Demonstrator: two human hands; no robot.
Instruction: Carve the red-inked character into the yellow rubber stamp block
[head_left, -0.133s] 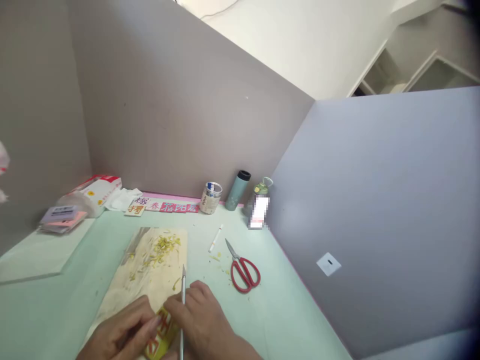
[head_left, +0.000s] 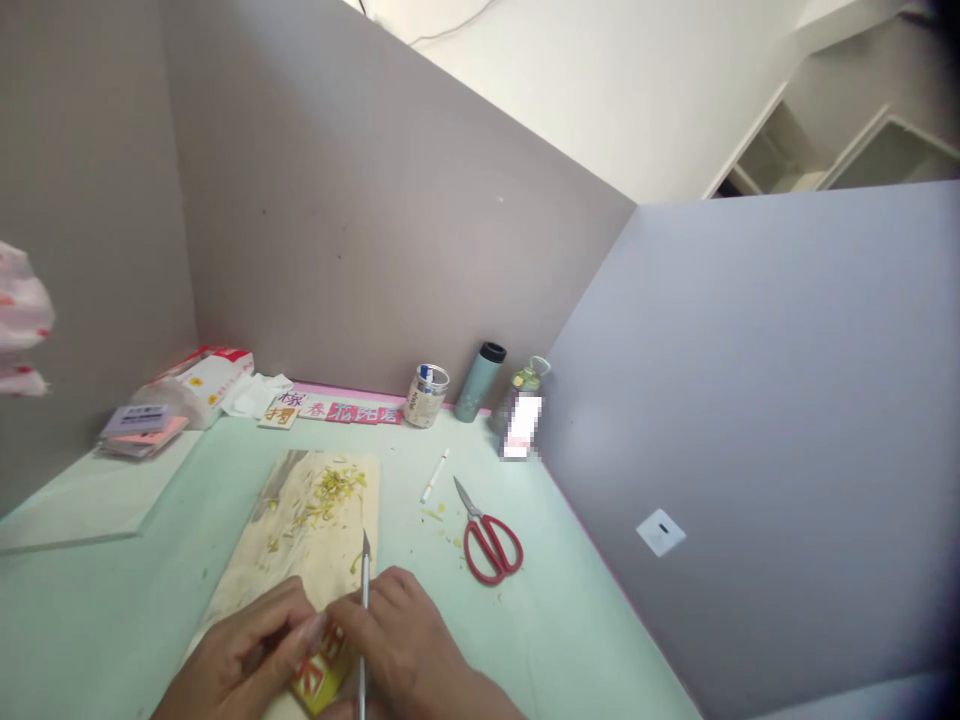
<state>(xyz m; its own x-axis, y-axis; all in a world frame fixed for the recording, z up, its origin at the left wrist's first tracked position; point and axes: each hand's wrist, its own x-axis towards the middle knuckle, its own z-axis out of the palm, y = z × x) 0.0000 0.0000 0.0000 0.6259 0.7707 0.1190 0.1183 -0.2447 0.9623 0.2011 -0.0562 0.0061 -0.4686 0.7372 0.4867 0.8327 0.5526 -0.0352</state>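
My left hand [head_left: 251, 640] has its fingers closed on the left edge of a small yellow carved block [head_left: 319, 675] with red and pale characters on its face. Across from it, my right hand [head_left: 412, 635] is closed too, with its fingertips at the block's right side. A silver craft knife [head_left: 365, 590] lies along that hand between thumb and fingers, its blade pointing away from me. Part of the block is hidden by both hands. Beneath them is a pale board [head_left: 307, 555] strewn with yellow-green shavings [head_left: 334, 490].
Red-handled scissors [head_left: 491, 548] and a thin white stick [head_left: 435, 476] lie right of the board. Along the back stand a can [head_left: 426, 398], a teal flask [head_left: 480, 385], a blurred-out phone screen [head_left: 523, 425] and painted character tiles [head_left: 341, 412]. Packets [head_left: 142, 430] sit at left.
The whole view has shifted slightly, so the background sits a little further right. Both hands keep their hold, with the block turned or covered very slightly differently.
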